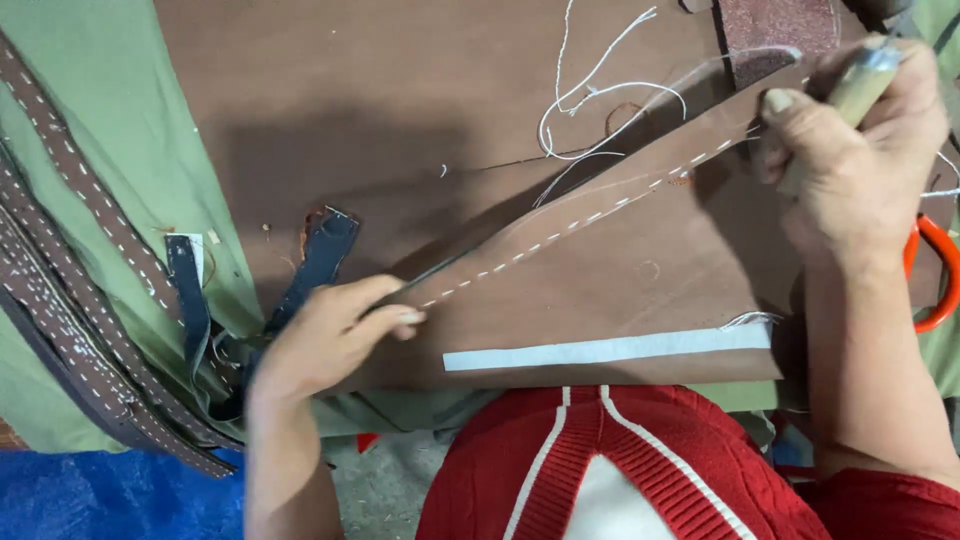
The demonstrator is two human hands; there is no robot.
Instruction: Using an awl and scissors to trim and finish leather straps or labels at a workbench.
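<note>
My left hand pinches the near left end of a long brown leather strip that bears a row of white stitches. It lies slantwise on a brown leather sheet. At the strip's far right end, my right hand grips a tool with a pale wooden handle. White thread loops loosely above the strip. A white tape strip runs along the sheet's near edge.
Several stitched brown straps lie at the left on green cloth. Dark blue strap pieces rest beside my left hand. Orange-handled scissors sit at the right edge. A blue tarp shows at the lower left.
</note>
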